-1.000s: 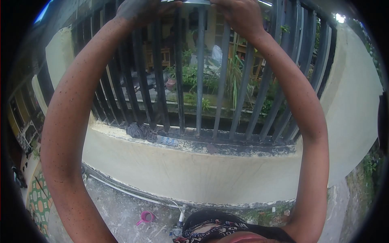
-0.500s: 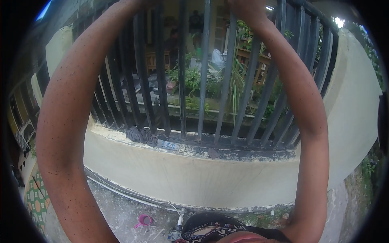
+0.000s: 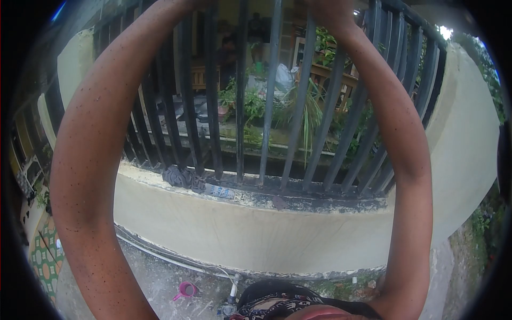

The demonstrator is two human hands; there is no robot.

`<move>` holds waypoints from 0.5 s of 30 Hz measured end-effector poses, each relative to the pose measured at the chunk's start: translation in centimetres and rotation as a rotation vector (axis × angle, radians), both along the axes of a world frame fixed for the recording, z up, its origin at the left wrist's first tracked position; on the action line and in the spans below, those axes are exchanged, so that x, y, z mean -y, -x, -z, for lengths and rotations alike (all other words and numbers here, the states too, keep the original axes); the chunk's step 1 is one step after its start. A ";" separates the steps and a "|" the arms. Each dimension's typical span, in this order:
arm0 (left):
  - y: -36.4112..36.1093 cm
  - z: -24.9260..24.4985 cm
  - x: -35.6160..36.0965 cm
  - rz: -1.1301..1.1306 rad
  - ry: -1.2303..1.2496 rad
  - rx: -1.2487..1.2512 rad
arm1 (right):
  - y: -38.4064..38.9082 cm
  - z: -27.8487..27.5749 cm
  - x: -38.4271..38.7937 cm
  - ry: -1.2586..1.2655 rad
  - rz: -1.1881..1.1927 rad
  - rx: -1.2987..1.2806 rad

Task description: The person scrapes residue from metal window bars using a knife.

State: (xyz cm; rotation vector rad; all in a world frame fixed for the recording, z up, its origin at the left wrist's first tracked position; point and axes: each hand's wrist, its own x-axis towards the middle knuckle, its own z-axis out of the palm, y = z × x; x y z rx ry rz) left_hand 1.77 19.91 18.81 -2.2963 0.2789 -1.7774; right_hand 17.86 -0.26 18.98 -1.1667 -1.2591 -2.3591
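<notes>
Both my arms reach up in front of a dark metal fence [image 3: 266, 112]. My left hand [image 3: 193, 3] is almost wholly cut off by the top edge, near the upper part of the bars. More of my right hand [image 3: 329, 15] shows, beside the upper bars at the right, but its fingers are out of sight. Whether either hand grips anything is hidden. At the foot of the bars, a crumpled dark grey cloth [image 3: 181, 177] lies on the wall ledge. Right next to it is a pale wrapper or tube with blue print [image 3: 218, 191].
The fence stands on a low cream wall [image 3: 256, 240]. Below, a pink dipper [image 3: 186, 289] sits on the concrete ground near a white pipe [image 3: 234, 285]. Behind the bars are green plants [image 3: 256, 104], a wooden bench [image 3: 205, 78] and a white plastic bag [image 3: 285, 77].
The view has shifted slightly, so the fence and the things behind it appear a little displaced. Both arms stay raised in nearly the same pose.
</notes>
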 end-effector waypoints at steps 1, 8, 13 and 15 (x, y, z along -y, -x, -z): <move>0.1 0.1 0.0 0.000 -0.006 -0.002 | 0.1 0.3 0.1 0.000 0.044 -0.035; 0.6 -0.3 0.7 -0.026 0.000 -0.059 | 0.1 0.2 0.1 0.005 0.043 -0.108; 1.1 -0.3 1.2 -0.023 -0.012 -0.043 | 0.0 -0.1 0.4 -0.001 0.010 -0.032; 0.2 0.0 0.1 -0.017 -0.047 -0.061 | 0.6 1.5 0.6 0.023 0.041 -0.129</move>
